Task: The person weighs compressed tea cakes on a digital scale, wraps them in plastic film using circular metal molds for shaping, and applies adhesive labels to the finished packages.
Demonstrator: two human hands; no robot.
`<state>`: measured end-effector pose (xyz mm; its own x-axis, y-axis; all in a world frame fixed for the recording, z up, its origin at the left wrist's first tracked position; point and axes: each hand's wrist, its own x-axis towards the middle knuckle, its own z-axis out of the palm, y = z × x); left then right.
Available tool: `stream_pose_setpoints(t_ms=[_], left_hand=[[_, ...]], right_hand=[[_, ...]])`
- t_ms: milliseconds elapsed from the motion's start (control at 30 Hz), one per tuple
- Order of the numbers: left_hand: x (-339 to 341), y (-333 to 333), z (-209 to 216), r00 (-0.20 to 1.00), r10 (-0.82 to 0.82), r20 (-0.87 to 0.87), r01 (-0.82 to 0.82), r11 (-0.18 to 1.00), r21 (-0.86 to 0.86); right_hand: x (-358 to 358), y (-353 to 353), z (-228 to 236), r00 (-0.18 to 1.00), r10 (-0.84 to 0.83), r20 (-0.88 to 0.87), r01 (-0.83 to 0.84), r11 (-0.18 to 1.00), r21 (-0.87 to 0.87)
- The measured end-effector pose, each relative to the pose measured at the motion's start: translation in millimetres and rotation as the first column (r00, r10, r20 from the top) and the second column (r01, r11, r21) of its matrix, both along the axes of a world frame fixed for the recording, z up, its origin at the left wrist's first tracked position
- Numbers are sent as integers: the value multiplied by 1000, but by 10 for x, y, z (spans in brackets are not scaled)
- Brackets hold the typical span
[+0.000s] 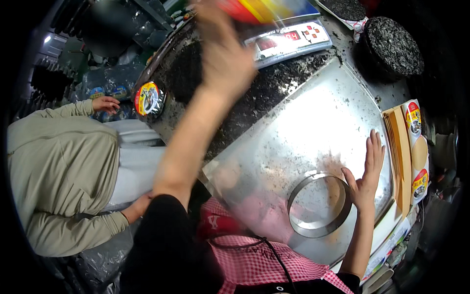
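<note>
My left hand [226,66], smeared by motion, reaches far over the table beside a digital scale [293,41] with a lit red display. Just past its fingers, a blurred red, yellow and blue package [267,9] lies over the scale; whether the hand touches it I cannot tell. My right hand [366,180] is open, fingers stretched out and thumb apart. Close by its thumb and palm, a metal ring mould [319,206] stands on a shiny metal sheet [274,147]. The bare sheet shows through the ring.
Dark flaky crumbs [245,105] cover the table left of the sheet. A round dark crinkled cake [393,47] sits at the far right. Brown card pieces and labels [399,152] line the right edge. A wrapped round package [149,99] lies by a co-worker [68,166] on the left.
</note>
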<state>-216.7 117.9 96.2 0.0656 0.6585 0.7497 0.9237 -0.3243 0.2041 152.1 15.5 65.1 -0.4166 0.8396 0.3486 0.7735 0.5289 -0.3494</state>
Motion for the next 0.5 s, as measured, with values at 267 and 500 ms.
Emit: stream_pose_setpoints(t_ms=[267,500], left_hand=[[-1345,-376,-460,915,190,-357,-404,490,-773],[-1495,-343,-6,814,460,355,-399,886,-236]], right_hand=[[9,-1067,213,995,103,13,-94,944,-315],[1,-1525,149,994,78,81,-40,918,-395]])
